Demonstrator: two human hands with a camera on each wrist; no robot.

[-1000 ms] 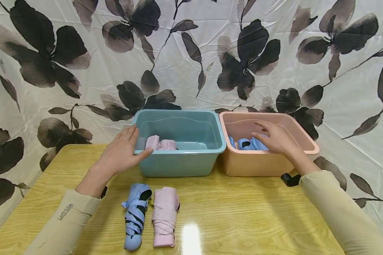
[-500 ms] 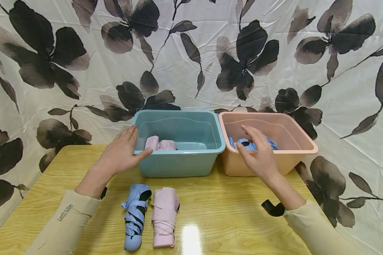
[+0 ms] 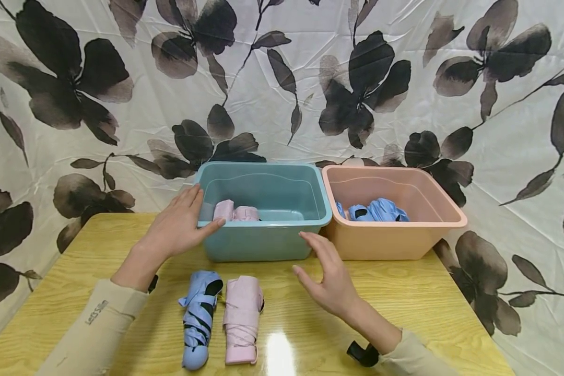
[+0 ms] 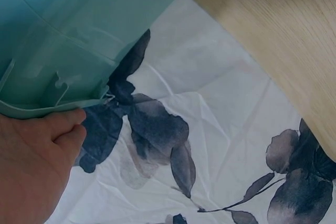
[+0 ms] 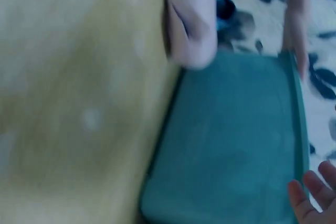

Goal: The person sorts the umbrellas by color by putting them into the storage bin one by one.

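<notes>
My left hand (image 3: 176, 222) rests at the left end of the teal bin (image 3: 258, 243), fingers straight along the rim and thumb across the front corner. The left wrist view shows those fingers (image 4: 68, 124) against the rim's edge. My right hand (image 3: 331, 279) hovers over the table in front of the bins, fingers spread and holding nothing. To its left lies a folded pink umbrella (image 3: 242, 318), wrapped with its cord. Beside that is a folded blue umbrella (image 3: 199, 316) with a round handle end toward me.
Right of the teal bin stands a peach bin (image 3: 380, 243) with blue folded umbrellas (image 3: 380, 210) inside. Pink folded umbrellas (image 3: 237, 211) lie in the teal bin's left end. A floral cloth (image 3: 282, 94) hangs behind the wooden table (image 3: 319, 339).
My right hand has come out from over the peach bin, moving left and toward me to the table in front of the bins. My left hand has stayed on the teal bin's rim.
</notes>
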